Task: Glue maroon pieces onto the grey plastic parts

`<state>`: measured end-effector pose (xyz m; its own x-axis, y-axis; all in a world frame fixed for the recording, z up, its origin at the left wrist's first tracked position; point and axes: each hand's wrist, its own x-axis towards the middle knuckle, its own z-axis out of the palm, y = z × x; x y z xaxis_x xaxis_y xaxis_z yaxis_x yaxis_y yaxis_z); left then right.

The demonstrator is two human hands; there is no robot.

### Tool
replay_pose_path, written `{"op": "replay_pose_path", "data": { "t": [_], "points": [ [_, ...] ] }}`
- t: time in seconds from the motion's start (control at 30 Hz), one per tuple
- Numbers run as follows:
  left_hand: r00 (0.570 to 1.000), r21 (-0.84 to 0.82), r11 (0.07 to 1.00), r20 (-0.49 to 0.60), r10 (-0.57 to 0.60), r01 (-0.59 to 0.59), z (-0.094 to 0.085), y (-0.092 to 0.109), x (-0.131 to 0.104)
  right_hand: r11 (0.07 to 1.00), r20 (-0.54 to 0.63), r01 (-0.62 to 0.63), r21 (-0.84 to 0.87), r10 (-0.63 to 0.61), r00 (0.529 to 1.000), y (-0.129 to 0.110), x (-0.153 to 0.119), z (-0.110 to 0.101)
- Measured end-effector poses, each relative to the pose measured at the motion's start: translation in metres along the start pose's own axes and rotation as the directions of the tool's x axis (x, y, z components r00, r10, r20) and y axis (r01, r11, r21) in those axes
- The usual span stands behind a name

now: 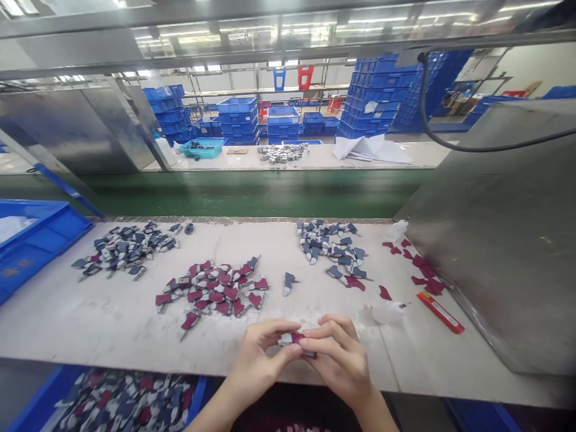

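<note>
At the table's front edge, both my hands close round one small plastic part [286,340], light grey with a dark red panel. My left hand [265,354] pinches its pale end between thumb and fingers. The fingers of my right hand [339,354] press on the red side and partly cover it. Just beyond lies a single grey-blue part [288,282]. To the left is a pile of red-panelled parts [220,288]. A pile of grey-blue parts [330,246] sits ahead on the right, with loose dark red panels [425,270] beside it.
Another grey-blue pile [128,249] lies far left, near a blue crate [40,240]. Below the edge is a blue bin of parts [130,402]. A red packet [441,312] lies by the metal panel [504,240] on the right. A green belt [252,195] crosses behind.
</note>
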<state>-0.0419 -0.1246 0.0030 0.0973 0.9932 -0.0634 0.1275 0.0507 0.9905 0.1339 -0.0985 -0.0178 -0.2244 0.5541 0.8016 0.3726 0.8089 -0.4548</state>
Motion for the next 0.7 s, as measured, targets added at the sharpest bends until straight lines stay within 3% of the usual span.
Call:
{"op": "replay_pose_path", "data": {
  "t": [0.1,0.2,0.3,0.4,0.47,0.53,0.7],
  "points": [
    [0.999,0.053,0.999,0.042,-0.013,0.011,-0.021,-0.004,0.006,0.998,0.057,-0.041,0.053,0.038,0.998,0.003,-0.002,0.017],
    [0.991,0.31,0.942,0.035,0.126,-0.131,-0.062,0.003,0.027,0.967,0.08,-0.226,0.118,0.217,0.973,0.006,0.0,0.046],
    [0.958,0.58,0.765,0.12,0.262,-0.282,-0.11,0.013,0.061,0.866,0.058,-0.451,0.217,0.45,0.891,0.011,0.005,0.086],
    [0.933,0.741,0.568,0.289,0.213,-0.359,-0.139,0.017,0.097,0.737,0.015,-0.607,0.296,0.632,0.775,0.021,0.015,0.129],
    [0.92,0.806,0.449,0.368,0.133,-0.387,-0.144,0.015,0.117,0.672,-0.043,-0.671,0.313,0.716,0.697,0.027,0.022,0.152],
    [0.917,0.834,0.392,0.392,0.076,-0.389,-0.138,0.009,0.134,0.635,-0.09,-0.703,0.32,0.759,0.645,0.032,0.025,0.165],
    [0.941,0.864,0.398,0.338,-0.003,-0.309,-0.109,-0.013,0.164,0.579,-0.083,-0.75,0.32,0.806,0.586,0.032,0.01,0.162]
  ]
}}
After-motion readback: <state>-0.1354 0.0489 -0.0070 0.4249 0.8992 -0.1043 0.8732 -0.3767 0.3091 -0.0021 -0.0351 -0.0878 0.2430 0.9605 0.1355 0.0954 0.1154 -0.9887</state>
